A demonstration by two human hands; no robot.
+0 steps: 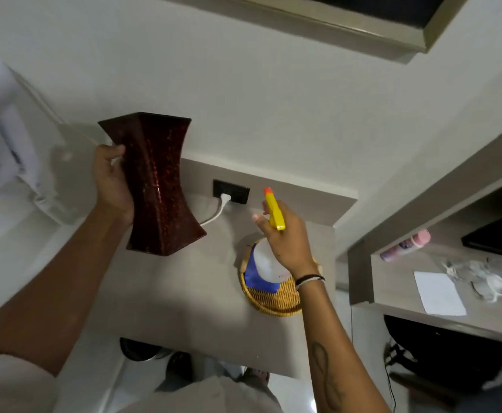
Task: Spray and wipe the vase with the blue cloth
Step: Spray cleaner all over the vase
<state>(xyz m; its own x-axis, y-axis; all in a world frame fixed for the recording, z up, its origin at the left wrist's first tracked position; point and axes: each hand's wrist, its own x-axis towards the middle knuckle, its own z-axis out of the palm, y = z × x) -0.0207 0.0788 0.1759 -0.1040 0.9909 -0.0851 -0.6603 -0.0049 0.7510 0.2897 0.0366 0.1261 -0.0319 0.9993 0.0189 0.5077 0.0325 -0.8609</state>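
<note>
A dark red vase (157, 186) with a pinched waist is held up in the air above the grey side table (184, 308). My left hand (111, 181) grips it around the waist from the left. My right hand (285, 242) holds a spray bottle (269, 260) with a yellow trigger head and orange nozzle, which points up and left toward the vase. The bottle's white body hangs over a wicker basket (273, 301). The blue cloth (255, 277) lies in that basket, partly hidden behind the bottle.
A black wall socket (237, 192) with a white plug and cable sits behind the table. To the right a desk shelf (398, 296) carries a white paper (438, 293), a pink-capped bottle (404, 244) and tangled cables. A bed lies to the left.
</note>
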